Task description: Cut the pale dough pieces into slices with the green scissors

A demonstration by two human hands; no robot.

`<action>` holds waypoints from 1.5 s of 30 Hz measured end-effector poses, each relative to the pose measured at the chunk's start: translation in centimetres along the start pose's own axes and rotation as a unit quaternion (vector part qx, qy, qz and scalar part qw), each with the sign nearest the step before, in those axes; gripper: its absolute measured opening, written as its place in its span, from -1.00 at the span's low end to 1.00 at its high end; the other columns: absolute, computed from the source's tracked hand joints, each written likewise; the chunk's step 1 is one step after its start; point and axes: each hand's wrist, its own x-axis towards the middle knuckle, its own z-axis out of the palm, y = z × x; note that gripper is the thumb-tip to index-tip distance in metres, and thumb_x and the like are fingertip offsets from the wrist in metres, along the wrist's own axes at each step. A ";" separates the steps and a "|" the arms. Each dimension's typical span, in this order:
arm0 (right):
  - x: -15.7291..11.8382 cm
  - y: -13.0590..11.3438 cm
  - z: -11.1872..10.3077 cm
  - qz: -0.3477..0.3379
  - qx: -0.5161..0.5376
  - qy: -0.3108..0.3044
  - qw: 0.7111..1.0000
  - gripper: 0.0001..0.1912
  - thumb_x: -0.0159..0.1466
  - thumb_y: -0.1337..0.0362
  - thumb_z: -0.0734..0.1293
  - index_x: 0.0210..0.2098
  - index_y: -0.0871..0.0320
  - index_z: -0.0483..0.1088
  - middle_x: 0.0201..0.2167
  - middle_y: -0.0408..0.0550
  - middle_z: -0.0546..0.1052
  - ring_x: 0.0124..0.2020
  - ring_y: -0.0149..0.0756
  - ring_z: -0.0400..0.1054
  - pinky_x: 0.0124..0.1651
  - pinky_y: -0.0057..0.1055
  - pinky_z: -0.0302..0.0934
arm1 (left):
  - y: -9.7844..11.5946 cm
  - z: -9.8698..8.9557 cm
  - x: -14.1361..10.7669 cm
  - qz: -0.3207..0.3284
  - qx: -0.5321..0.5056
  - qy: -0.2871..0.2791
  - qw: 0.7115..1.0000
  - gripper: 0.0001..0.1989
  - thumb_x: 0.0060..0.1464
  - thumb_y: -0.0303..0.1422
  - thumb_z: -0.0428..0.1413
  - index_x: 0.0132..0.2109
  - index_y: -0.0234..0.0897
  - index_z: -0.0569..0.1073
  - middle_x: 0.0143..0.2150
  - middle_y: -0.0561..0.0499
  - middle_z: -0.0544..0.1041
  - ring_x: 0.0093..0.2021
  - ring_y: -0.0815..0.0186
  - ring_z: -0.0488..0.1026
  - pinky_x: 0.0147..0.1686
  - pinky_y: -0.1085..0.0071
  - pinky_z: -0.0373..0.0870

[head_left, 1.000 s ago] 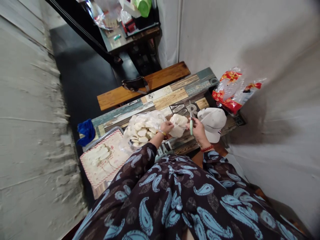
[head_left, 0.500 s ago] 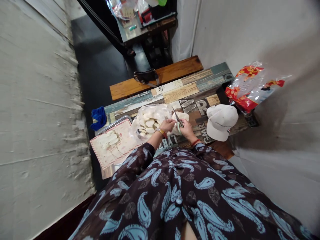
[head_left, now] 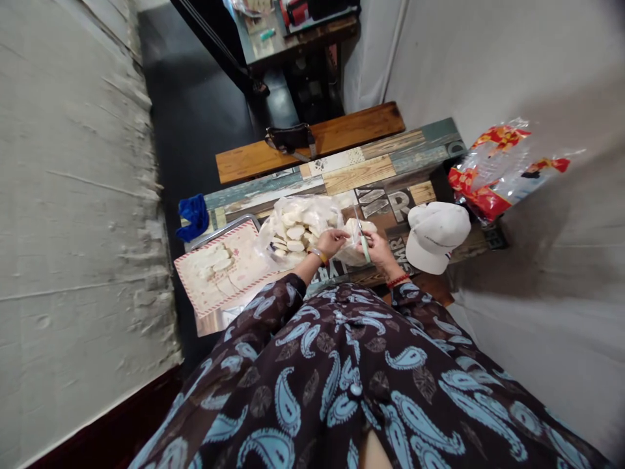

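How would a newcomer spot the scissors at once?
Find the patchwork-patterned table. Just left of its white cap, the person's right hand holds the scissors. Their pale green handle sets them apart from the whitish food and clear bag nearby.

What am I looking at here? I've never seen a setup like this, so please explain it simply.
There's no machine: these are a person's two bare hands, seen by one camera worn on the head, looking forward and down. That's why the sleeves come up from the bottom.

The right hand holds scissors by the green handle. The left hand is at some clear plastic; its exact grip is too small to make out.

On the table sit a large bag of pale slices, a smaller pale bundle by the scissors, and a white cap. To the left, more slices lie on a patterned sheet, near a blue cloth.
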 end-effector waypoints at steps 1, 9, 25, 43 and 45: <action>0.0 -0.1 -0.1 0.001 -0.002 -0.004 1.000 -0.34 -0.06 0.14 0.50 0.02 0.20 0.38 -0.34 -0.03 0.62 -0.34 -0.24 0.52 -0.24 -0.32 0.42 | 0.2 0.3 0.2 0.019 0.020 -0.013 1.000 -0.85 -0.07 -0.53 0.13 -0.33 -0.32 0.59 -0.46 0.05 0.47 -0.43 0.40 0.36 -0.29 0.46 0.33; 0.0 -0.7 -1.0 -0.005 -0.037 -0.025 0.999 -0.38 -0.05 0.22 0.49 0.01 0.23 0.42 -0.29 0.04 0.65 -0.29 -0.19 0.56 -0.14 -0.23 0.44 | 0.9 1.2 0.3 0.127 0.108 -0.095 0.981 -0.88 -0.11 -0.55 0.12 -0.54 -0.31 0.45 -0.44 0.04 0.36 -0.41 0.38 0.25 -0.28 0.44 0.28; 0.3 -1.1 -1.8 -0.078 -0.098 0.003 0.992 -0.41 0.04 0.23 0.42 0.07 0.20 0.36 -0.01 0.17 0.58 -0.05 -0.10 0.53 0.05 -0.15 0.38 | -0.7 1.8 0.1 0.087 0.052 -0.042 0.994 -0.95 -0.07 -0.55 0.15 -0.44 -0.37 0.49 -0.38 0.04 0.40 -0.39 0.44 0.32 -0.30 0.50 0.31; -0.1 -3.5 -2.6 -0.096 -0.060 0.034 0.993 -0.38 0.08 0.12 0.47 0.09 0.18 0.36 -0.05 0.16 0.59 -0.08 -0.05 0.54 -0.04 -0.15 0.45 | 0.2 2.7 -2.1 0.146 0.190 -0.085 0.967 -0.85 0.08 -0.57 0.00 -0.32 -0.29 0.43 -0.39 -0.01 0.41 -0.33 0.29 0.33 -0.18 0.36 0.34; 0.1 -4.2 -2.6 -0.101 -0.073 0.038 0.992 -0.39 0.09 0.11 0.47 0.10 0.17 0.37 -0.06 0.14 0.59 -0.07 -0.05 0.54 -0.04 -0.15 0.46 | 0.0 2.7 -2.7 0.144 0.199 -0.093 0.965 -0.82 -0.01 -0.61 0.03 -0.29 -0.31 0.45 -0.36 -0.02 0.43 -0.32 0.28 0.34 -0.19 0.37 0.34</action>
